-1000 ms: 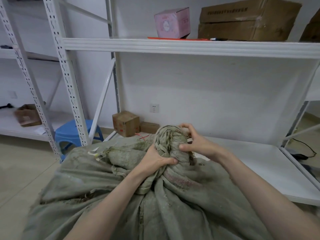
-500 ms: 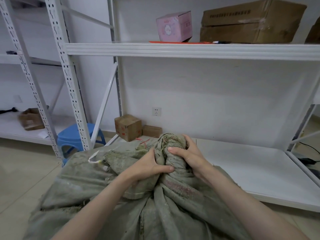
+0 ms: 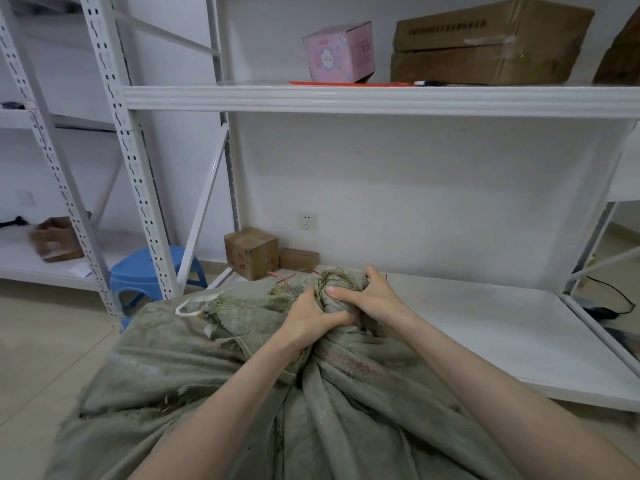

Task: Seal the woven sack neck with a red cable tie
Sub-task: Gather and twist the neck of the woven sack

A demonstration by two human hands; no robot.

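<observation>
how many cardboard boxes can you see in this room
5: a big one on the upper shelf, another cut off at its right edge, two against the wall, one on the left shelf. Others may be hidden.

The woven sack runs off the bottom edge, so its lower body is unseen. Its bunched neck is largely covered by the left hand and right hand; whether any tie circles it cannot be told. Both forearms are cut by the bottom edge. A brown carton at top right is clipped by the frame. Print on the large cardboard box is too small to read. The box on the left shelf is blurred.
</observation>
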